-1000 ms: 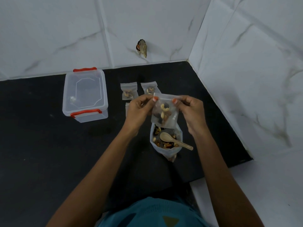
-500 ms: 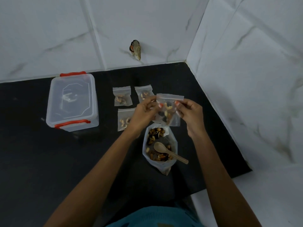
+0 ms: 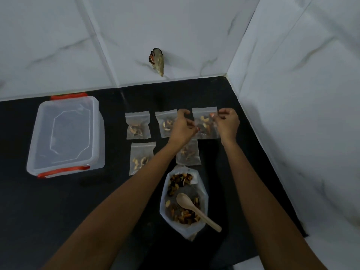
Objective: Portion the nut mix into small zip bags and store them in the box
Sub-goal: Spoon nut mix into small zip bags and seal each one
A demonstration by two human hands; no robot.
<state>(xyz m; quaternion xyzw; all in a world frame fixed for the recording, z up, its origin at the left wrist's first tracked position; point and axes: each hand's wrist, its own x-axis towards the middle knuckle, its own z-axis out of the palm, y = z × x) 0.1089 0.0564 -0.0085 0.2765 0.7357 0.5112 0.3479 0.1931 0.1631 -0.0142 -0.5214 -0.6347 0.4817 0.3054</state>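
Fingers [image 3: 224, 112] on 1 filled zip bag [image 3: 205, 121]

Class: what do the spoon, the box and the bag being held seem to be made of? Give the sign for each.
Spoon: probably wood; pale tan, matt, no shine.
Box: translucent plastic, smooth and slightly glossy; cloudy see-through lid and walls. Its clips look like red plastic.
Bag: thin clear plastic film; the nuts show through it and it creases.
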